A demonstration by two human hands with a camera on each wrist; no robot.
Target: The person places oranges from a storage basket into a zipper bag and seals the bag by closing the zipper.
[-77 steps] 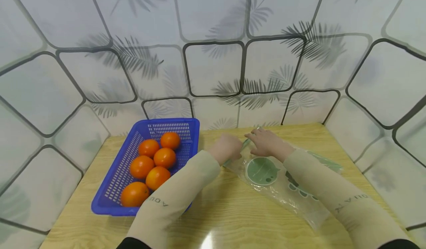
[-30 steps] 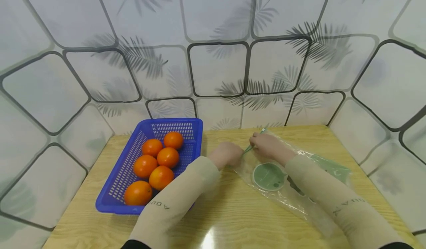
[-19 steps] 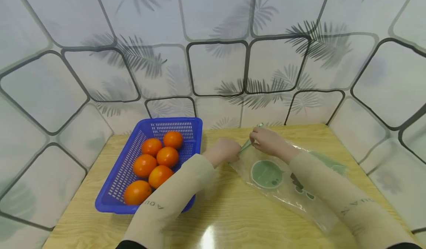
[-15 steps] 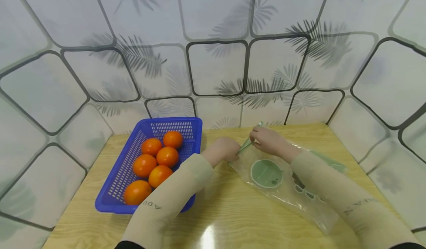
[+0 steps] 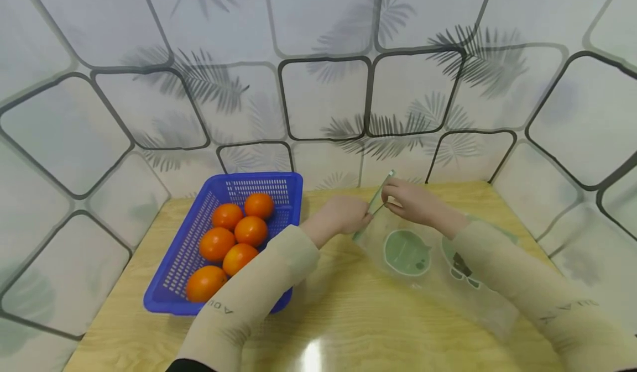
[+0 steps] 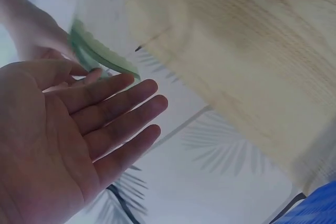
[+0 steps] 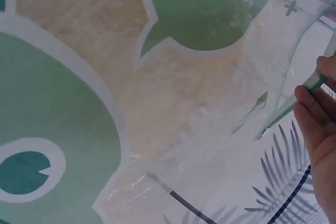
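A see-through plastic zip bag (image 5: 407,253) with green cartoon prints lies slanting over the right half of the table, its mouth end lifted. A green strip (image 5: 376,196) runs along the mouth, where the two lips stand slightly apart. My left hand (image 5: 343,214) holds the near part of this edge; in the left wrist view its four fingers stretch out while the thumb bends in at the strip. Farther along, my right hand (image 5: 409,200) pinches the other lip between thumb and fingers, as the right wrist view also shows at the green edge (image 7: 286,107).
On the left stands a blue perforated plastic basket (image 5: 171,270) holding several oranges (image 5: 216,244). My left forearm crosses its near right corner. Patterned wall sheets (image 5: 323,101) enclose the wooden table (image 5: 343,317) at the back and sides.
Both hands have raised the bag's mouth and shifted it slightly right, and its lips have parted more. Earlier, the right hand's fingers lay spread over the strip; now they pinch it.
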